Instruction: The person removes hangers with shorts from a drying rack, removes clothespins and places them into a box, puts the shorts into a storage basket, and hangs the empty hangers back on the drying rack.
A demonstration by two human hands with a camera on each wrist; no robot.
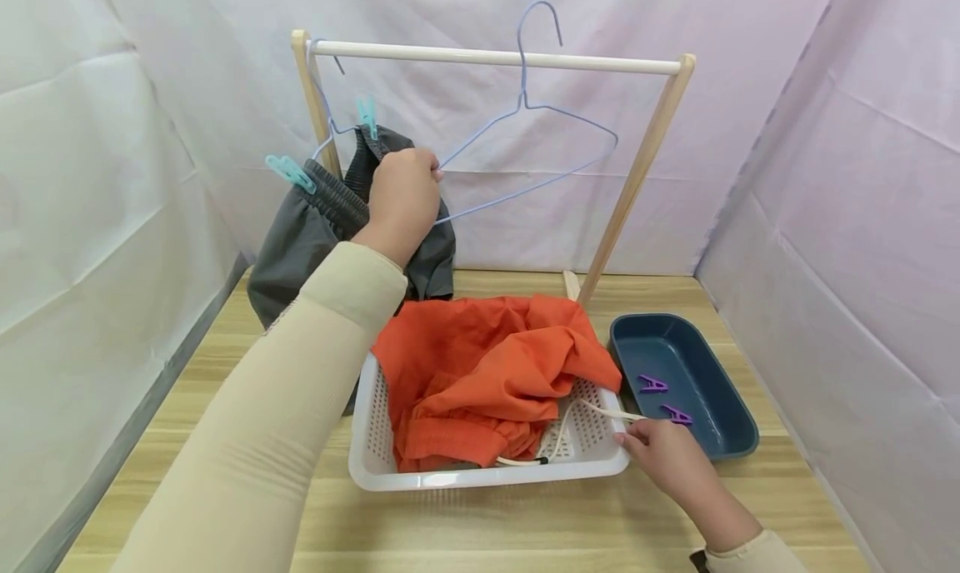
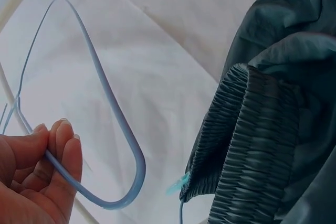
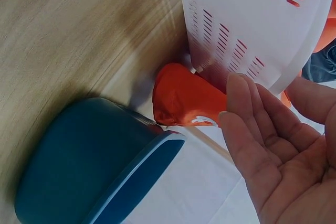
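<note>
My left hand (image 1: 405,191) pinches one end of a blue wire hanger (image 1: 525,107), whose hook rises over the white rod. Close beside this hand, dark grey shorts (image 1: 292,248) hang from another hanger, with teal clothespins (image 1: 290,173) at the waistband. My right hand (image 1: 667,455) is at the right rim of a white basket (image 1: 491,478), thumb over the rim and fingers (image 3: 262,124) along the outside wall. Orange clothing (image 1: 510,365) fills much of the basket and hangs over its far right corner. Its pale drawstring (image 1: 600,408) crosses the rim by my right hand.
A wooden rack with a white rod (image 1: 450,54) stands behind the basket. Right of the basket, a dark blue bin (image 1: 720,398) holds two purple clothespins (image 1: 652,384). White cloth walls (image 1: 847,181) close in the table (image 1: 465,531) at the back and sides.
</note>
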